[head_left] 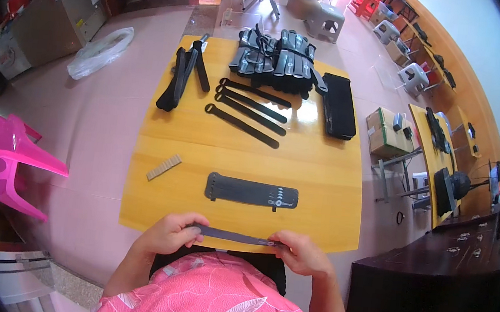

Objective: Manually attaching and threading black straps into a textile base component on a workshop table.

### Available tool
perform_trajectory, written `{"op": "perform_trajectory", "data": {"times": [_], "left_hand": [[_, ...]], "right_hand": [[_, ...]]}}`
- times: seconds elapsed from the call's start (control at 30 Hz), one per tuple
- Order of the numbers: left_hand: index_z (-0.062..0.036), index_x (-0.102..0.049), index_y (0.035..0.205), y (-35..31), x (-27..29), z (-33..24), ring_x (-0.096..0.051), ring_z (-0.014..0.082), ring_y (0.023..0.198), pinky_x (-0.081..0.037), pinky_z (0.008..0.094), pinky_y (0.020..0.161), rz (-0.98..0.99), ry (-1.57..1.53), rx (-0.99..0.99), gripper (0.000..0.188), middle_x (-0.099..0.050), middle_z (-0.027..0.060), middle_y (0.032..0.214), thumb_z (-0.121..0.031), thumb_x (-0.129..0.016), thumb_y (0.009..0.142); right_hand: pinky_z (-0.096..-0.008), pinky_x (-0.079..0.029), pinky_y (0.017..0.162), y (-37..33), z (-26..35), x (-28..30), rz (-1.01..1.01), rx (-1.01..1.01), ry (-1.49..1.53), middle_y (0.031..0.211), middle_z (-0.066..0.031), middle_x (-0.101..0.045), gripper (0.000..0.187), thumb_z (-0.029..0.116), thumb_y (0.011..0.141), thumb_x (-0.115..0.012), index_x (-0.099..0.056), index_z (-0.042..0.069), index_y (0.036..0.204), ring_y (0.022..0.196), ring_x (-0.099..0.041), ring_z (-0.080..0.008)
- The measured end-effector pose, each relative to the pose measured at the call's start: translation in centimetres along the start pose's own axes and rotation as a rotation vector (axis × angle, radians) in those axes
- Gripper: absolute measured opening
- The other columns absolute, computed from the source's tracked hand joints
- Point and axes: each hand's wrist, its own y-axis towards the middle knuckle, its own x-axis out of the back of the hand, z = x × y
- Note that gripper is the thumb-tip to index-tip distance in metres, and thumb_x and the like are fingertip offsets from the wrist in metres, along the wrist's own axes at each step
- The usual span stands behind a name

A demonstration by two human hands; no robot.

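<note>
My left hand (pixel 176 232) and my right hand (pixel 303 253) pinch the two ends of a dark grey strap (pixel 232 235). It is stretched level between them at the table's near edge, with pale print close to the right hand. Just beyond it lies a flat, wide dark grey panel (pixel 237 190) with light marks at its right end and small tabs on its near edge. Farther away, several black hook-and-loop straps (pixel 242 125) with ring-shaped ends rest slantwise, side by side.
On the yellow table (pixel 315 169) are a short beige ribbed strip (pixel 164 168), folded black straps (pixel 178 81), a pile of banded strap bundles (pixel 277 55) and a black stack (pixel 340 107). A pink chair (pixel 6 161) stands left; a dark cabinet (pixel 419 283) is at right.
</note>
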Motion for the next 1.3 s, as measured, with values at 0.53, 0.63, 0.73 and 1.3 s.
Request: {"op": "perform_trajectory", "data": {"times": [0.53,0.63,0.73,1.3], "left_hand": [[0.0013,-0.067,0.093,3.3,-1.7,0.3,-0.055,0.0065,0.065,-0.042,0.0174,0.059,-0.438,-0.237,-0.104,0.008,-0.062,0.0007,0.078,-0.002,-0.069,0.085],[0.0009,-0.068,0.094,3.8,-1.5,-0.1,-0.055,0.0062,0.064,-0.042,0.0178,0.057,-0.402,-0.344,0.021,0.008,-0.063,0.0002,0.077,-0.002,-0.066,0.087],[0.0023,-0.069,0.096,4.6,-1.5,-0.1,-0.056,0.0078,0.063,-0.044,0.0209,0.055,-0.453,-0.138,0.062,0.010,-0.063,0.0031,0.075,-0.003,-0.064,0.088],[0.0051,-0.068,0.088,7.4,-1.9,1.2,-0.063,0.0099,0.064,-0.051,0.0243,0.058,-0.748,0.301,-0.086,0.010,-0.068,0.0089,0.074,-0.002,-0.069,0.082]], "right_hand": [[-0.0220,-0.048,0.059,1.7,-5.2,0.3,-0.383,-0.329,0.700,0.077,-0.0030,-0.064,0.011,0.007,0.091,-0.061,-0.067,-0.003,0.093,0.065,-0.060,-0.0086],[-0.0225,-0.047,0.059,2.3,-5.2,0.7,-0.429,-0.432,0.605,0.074,0.0001,-0.064,0.013,0.006,0.089,-0.062,-0.069,-0.003,0.094,0.065,-0.057,-0.0061],[-0.0232,-0.045,0.053,3.1,-5.5,0.9,-0.461,-0.501,0.537,0.070,-0.0004,-0.064,0.013,0.007,0.089,-0.062,-0.069,-0.004,0.092,0.060,-0.056,-0.0063],[-0.0275,-0.045,0.052,5.3,-5.7,1.2,-0.465,-0.547,0.223,0.058,-0.0077,-0.063,0.019,0.011,0.081,-0.062,-0.070,-0.006,0.080,0.056,-0.057,-0.0090]]}}
